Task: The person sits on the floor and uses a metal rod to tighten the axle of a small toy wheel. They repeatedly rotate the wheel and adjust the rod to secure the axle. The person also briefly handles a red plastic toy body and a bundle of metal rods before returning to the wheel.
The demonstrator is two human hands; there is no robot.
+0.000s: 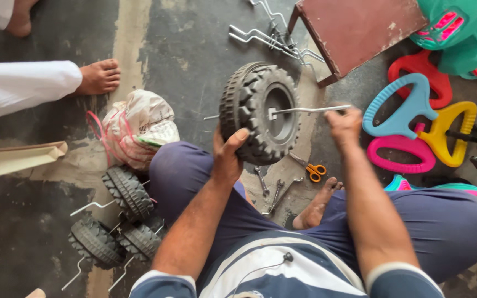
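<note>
You are holding a black plastic toy wheel with chunky tread (259,113) upright above your left knee, its grey hub facing right. A thin bent metal axle rod (310,109) runs through the hub: one end sticks out on the wheel's left side, the longer end reaches right into your other hand. Your left hand (227,157) grips the wheel from below at its lower left edge, fingers curled round the tread and thumb pressed on the tyre face. Your right hand (344,126) is closed on the right end of the rod, fingers wrapped together around it.

On the floor just below the wheel, between your legs, lie orange-handled scissors (311,168) and a few steel spanners (274,193). Left of your left knee sit three more black treaded wheels with rods fitted (122,221), and a crumpled white sack with red ties (136,129) lies just above them. Above the wheel is a loose bundle of spare bent metal rods (274,36), beside a dark red low stool (360,27). To your right lies a pile of plastic toy steering wheels (409,118) in blue, yellow, pink and red. At the upper left, another person's bare foot (99,77) and white sleeve show.
</note>
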